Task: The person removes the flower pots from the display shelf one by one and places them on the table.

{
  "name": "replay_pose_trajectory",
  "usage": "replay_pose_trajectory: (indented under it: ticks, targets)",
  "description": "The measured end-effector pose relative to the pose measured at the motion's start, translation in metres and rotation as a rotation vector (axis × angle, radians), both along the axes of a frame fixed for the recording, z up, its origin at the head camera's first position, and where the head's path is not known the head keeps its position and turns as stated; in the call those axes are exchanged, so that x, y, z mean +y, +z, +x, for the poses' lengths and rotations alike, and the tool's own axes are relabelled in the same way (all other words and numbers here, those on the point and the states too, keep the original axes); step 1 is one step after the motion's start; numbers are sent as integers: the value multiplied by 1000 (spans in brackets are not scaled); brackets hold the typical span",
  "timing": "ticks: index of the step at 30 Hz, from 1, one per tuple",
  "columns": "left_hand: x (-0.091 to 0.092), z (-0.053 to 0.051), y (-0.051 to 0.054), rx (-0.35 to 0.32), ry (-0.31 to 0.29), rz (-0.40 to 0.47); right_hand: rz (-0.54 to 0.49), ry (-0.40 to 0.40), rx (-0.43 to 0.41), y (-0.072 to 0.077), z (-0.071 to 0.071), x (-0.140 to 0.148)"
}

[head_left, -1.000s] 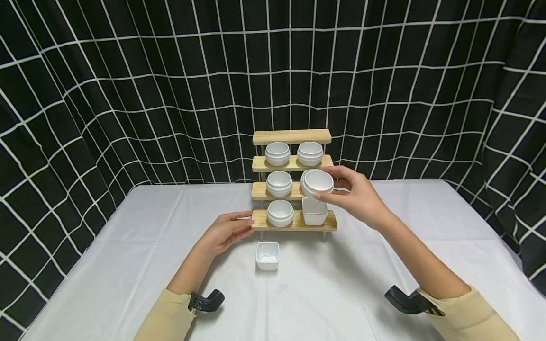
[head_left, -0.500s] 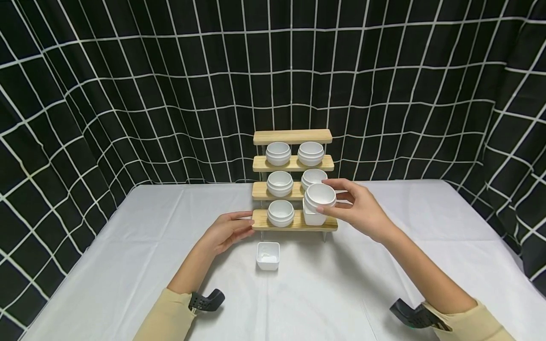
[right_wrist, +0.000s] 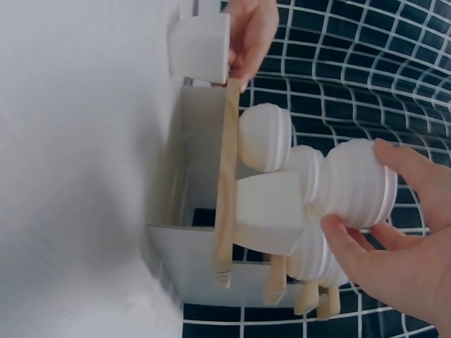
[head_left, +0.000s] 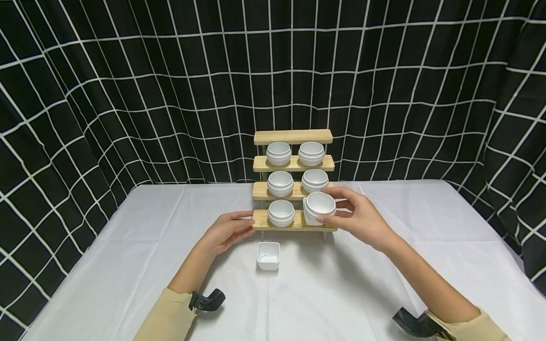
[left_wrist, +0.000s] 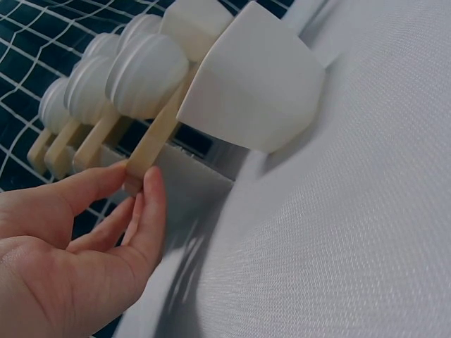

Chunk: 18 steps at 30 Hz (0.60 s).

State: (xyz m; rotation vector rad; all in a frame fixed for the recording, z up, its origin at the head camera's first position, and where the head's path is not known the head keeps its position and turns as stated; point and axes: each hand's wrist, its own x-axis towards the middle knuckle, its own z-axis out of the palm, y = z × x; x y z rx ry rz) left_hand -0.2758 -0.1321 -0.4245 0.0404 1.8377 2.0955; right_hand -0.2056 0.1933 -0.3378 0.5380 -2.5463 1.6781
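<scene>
A four-tier wooden display rack [head_left: 298, 227] stands on the table, with white round bowls on its tiers. My left hand [head_left: 230, 231] holds the left end of the rack's lowest board between thumb and fingers, as the left wrist view [left_wrist: 144, 151] confirms. My right hand [head_left: 360, 215] grips a round white bowl [head_left: 320, 203] by its rim and side. That bowl is over a square white bowl [right_wrist: 268, 211] at the right of the lowest board, and largely hides it in the head view. Whether the two touch, I cannot tell.
Another square white bowl [head_left: 268, 256] sits on the white tablecloth [head_left: 324, 293] in front of the rack. Round bowls stand close by on the lowest board [head_left: 281, 214] and on the tier behind [head_left: 314, 181]. A black grid-patterned curtain [head_left: 290, 57] hangs behind.
My right hand has brought the round bowl down and slightly nearer, from in front of the second tier to over the square bowl. The left hand has stayed on the board.
</scene>
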Motion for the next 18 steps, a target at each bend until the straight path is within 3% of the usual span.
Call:
replay_pose_trajectory:
  ticks: [18]
  targets:
    - [-1,-1,-3,8,-8,3,-48,56,-46,-14,9,-3]
